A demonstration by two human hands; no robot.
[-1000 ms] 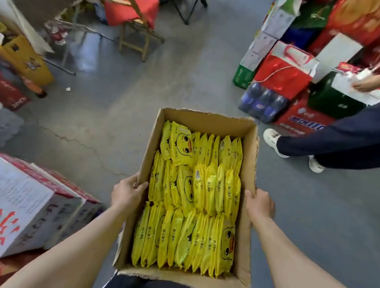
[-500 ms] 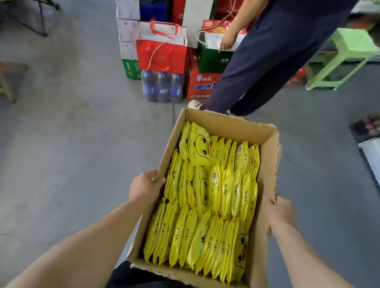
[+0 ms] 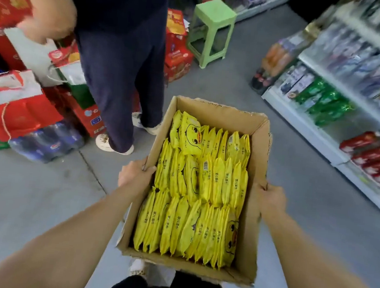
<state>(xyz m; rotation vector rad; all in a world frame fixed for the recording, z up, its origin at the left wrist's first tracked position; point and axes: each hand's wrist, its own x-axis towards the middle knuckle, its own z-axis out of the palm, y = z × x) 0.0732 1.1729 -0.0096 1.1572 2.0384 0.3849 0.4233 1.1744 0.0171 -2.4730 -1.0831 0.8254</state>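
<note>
The left hand [image 3: 135, 174] is gripping the left wall of the cardboard box [image 3: 255, 164], and the right hand [image 3: 272, 198] is clasping the right wall, both curled at the rim. The box is hanging at waist height above the floor, mid-view. Carrying it well is probably calling for a level box, an even pull, and a wide berth round the other person [image 3: 122, 67] at 11 o'clock. It is open-topped and ragged-edged, holding three rows of yellow packets [image 3: 198, 191] standing on edge.

Head-worn, close above the carton [image 3: 257, 150]
</note>
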